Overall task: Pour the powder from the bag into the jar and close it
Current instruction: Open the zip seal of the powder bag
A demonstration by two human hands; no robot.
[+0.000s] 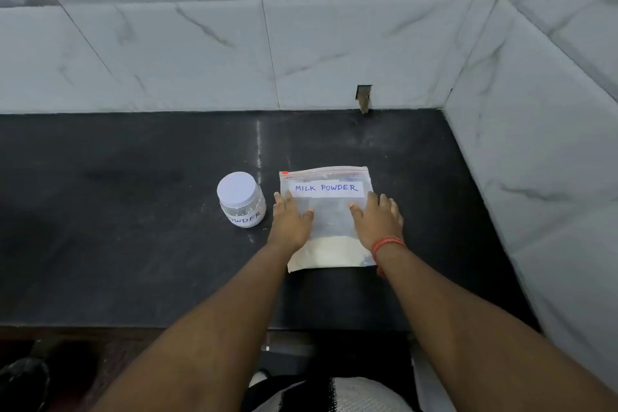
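Toward the right half of the bench (133, 244), near its front edge, both hands lie flat on the bag (329, 211). The left hand (290, 219) rests with straight fingers on the bag's left side, and the right hand (378, 219), a red thread band (388, 243) at its wrist, does the same on the right side; neither grips anything. Pressing like this likely steadies the bag and smooths its clear upper part before the zip strip (326, 171) along the far edge is opened. That strip looks sealed, so pouring has not begun. The powder (329, 252) sits bunched in the bag's near end, away from the seal, which should keep it from spilling when the mouth is pulled apart. A white label reading MILK POWDER (326, 188) faces up. Just beside the bag's left edge stands the jar (241, 201), upright, its lid (236, 188) on, within easy reach for the pour. Marbled wall tiles (334, 43) close the bench's far edge and right corner.
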